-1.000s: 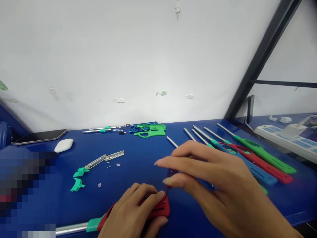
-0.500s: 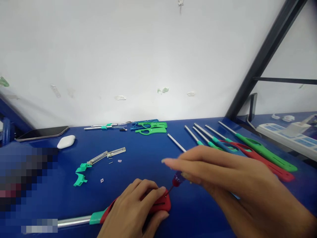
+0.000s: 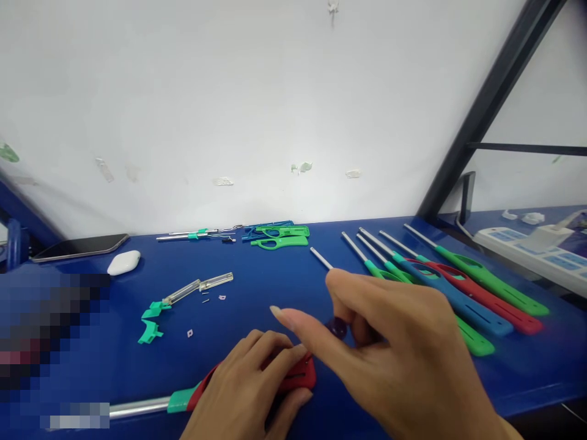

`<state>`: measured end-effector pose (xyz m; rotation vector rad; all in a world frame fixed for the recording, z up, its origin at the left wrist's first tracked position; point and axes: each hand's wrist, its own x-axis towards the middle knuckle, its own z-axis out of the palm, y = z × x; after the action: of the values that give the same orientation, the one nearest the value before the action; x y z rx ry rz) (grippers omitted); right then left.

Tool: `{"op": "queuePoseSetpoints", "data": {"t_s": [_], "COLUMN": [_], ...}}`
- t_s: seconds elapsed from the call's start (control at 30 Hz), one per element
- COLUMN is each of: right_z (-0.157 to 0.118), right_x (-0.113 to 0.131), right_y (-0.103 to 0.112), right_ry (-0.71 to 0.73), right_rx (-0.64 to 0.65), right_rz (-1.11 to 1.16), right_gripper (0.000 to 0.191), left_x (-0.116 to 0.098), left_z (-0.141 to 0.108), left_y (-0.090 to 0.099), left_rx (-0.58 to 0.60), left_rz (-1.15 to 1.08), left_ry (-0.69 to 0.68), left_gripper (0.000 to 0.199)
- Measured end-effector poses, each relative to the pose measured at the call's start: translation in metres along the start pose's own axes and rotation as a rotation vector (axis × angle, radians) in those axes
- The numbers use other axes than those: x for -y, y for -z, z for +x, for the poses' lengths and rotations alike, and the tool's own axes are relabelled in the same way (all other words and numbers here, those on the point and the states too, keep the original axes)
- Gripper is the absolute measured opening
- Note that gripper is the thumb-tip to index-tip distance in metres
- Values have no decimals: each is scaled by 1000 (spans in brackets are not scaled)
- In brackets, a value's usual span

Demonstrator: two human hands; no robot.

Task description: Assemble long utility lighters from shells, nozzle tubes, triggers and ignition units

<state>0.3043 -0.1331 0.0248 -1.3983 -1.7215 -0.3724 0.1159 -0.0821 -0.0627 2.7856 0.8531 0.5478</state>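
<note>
My left hand [image 3: 250, 385] is wrapped over a red lighter [image 3: 300, 377] lying on the blue table, its metal tube and teal collar [image 3: 180, 401] pointing left. My right hand [image 3: 389, 348] is curled around a dark purple screwdriver handle [image 3: 338, 327], thumb stretched out to the left over the lighter's end. The screwdriver's shaft is mostly hidden behind the thumb; whether its tip touches the lighter cannot be made out.
Several long lighters [image 3: 477, 293] lie at the right. Green handle shells [image 3: 282, 242] and metal tubes [image 3: 183, 236] lie near the wall. Clear tanks [image 3: 215, 282], teal pieces [image 3: 150, 332], a white case [image 3: 123, 263] and a phone [image 3: 80, 247] are at the left. A power strip [image 3: 536, 250] stands far right.
My right hand has turned and its fingers have curled in around the screwdriver handle, with the thumb now lower and farther left. My left hand and the red lighter have stayed in place.
</note>
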Motion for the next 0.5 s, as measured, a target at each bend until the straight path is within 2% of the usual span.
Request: {"op": "queuePoseSetpoints", "data": {"t_s": [0.13, 0.2, 0.3, 0.4, 0.5], "right_z": [3, 3, 3, 3, 3], "right_x": [0, 1, 1, 1, 1], "right_y": [-3, -5, -6, -5, 1], "right_ry": [-14, -7, 4, -1, -49], "right_rx": [-41, -56, -75, -79, 21], "right_rz": [-3, 15, 26, 23, 55], "right_gripper": [62, 62, 64, 66, 65], "left_x": [-5, -8, -12, -12, -10], "left_z": [0, 1, 5, 9, 10], "left_y": [0, 1, 2, 1, 0], "left_rx": [-82, -132, -169, -225, -263], "left_rz": [28, -9, -134, -233, -258], "left_ry": [14, 5, -9, -4, -16], "left_gripper": [51, 46, 25, 28, 27]}}
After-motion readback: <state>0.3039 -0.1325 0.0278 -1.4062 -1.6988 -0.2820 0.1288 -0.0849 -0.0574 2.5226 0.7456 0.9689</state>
